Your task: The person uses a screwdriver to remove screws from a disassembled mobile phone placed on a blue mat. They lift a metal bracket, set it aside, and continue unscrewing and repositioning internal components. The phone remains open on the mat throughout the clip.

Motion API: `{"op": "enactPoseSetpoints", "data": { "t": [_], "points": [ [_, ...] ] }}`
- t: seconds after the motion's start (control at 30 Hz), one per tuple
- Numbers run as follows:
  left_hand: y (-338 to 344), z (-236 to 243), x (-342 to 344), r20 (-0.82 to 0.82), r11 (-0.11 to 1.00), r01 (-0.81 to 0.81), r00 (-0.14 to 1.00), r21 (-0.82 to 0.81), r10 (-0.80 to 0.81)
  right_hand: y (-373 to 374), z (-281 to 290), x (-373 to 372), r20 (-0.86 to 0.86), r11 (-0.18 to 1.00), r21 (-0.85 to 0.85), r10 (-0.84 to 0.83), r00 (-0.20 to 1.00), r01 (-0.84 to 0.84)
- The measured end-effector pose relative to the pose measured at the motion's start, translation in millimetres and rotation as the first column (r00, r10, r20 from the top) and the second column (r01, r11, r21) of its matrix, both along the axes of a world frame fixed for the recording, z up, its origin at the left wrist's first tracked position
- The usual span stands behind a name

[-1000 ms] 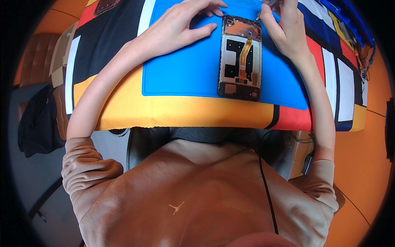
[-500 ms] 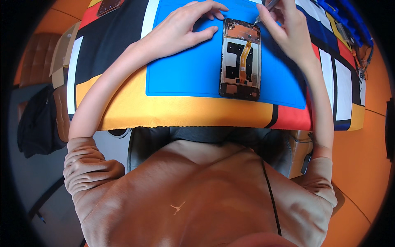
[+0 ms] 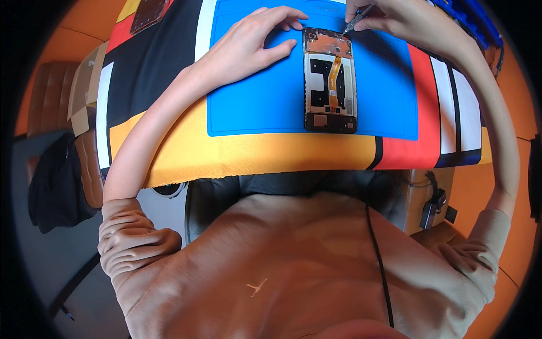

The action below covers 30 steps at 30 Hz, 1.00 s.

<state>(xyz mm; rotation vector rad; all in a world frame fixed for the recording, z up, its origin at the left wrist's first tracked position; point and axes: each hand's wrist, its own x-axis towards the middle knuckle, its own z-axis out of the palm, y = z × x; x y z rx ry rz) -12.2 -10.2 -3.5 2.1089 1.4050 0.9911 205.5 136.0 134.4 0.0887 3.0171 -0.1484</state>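
An opened smartphone (image 3: 332, 121) lies with its inside facing up on a blue work mat (image 3: 254, 107). An orange ribbon cable (image 3: 334, 82) runs down its middle, below a copper-coloured plate (image 3: 327, 42) at the far end. My right hand (image 3: 384, 17) pinches a slim, pointed grey tool (image 3: 358, 19). The tool's tip is at the phone's far right corner; I cannot make out whether it touches. My left hand (image 3: 257, 42) rests on the mat at the phone's left, fingers bent and apart, holding nothing. Its fingertips are close to the phone's far left corner.
Another dark phone (image 3: 148, 16) lies at the far left of the patterned cloth (image 3: 186, 155). Blue bins (image 3: 471, 22) stand at the far right. A cardboard box (image 3: 84, 85) and a black bag (image 3: 59, 186) are left of the table.
My right forearm has swung outward to the right, and the right hand now comes in from the side with the tool tilted. The left hand stays in place beside the phone.
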Motion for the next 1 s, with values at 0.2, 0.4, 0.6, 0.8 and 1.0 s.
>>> {"op": "enactPoseSetpoints", "data": {
  "t": [0.2, 0.4, 0.6, 0.8, 1.0],
  "points": [
    [-2, -2, 1, -0.01, 1.0, -0.022, 1.0, 0.015, 0.022, 3, -3, 0, 0.077, 0.994, 0.022, -0.109, 0.991, 0.108],
    [1, -5, 1, -0.003, 0.999, -0.011, 1.0, 0.047, 0.011, 4, -6, -13, 0.017, 0.989, 0.065, -0.135, 0.991, 0.134],
    [6, -12, -1, -0.053, 0.996, -0.023, 0.998, 0.09, 0.028, 7, -12, -27, 0.044, 0.876, 0.145, -0.47, 0.882, 0.46],
    [8, -13, -2, -0.083, 0.99, -0.021, 0.996, 0.138, 0.033, -2, -12, -28, 0.014, 0.806, 0.225, -0.564, 0.825, 0.547],
    [11, -18, -3, -0.117, 0.985, -0.052, 0.991, 0.164, 0.071, -11, -9, -31, -0.001, 0.789, 0.282, -0.569, 0.822, 0.546]
  ]
}}
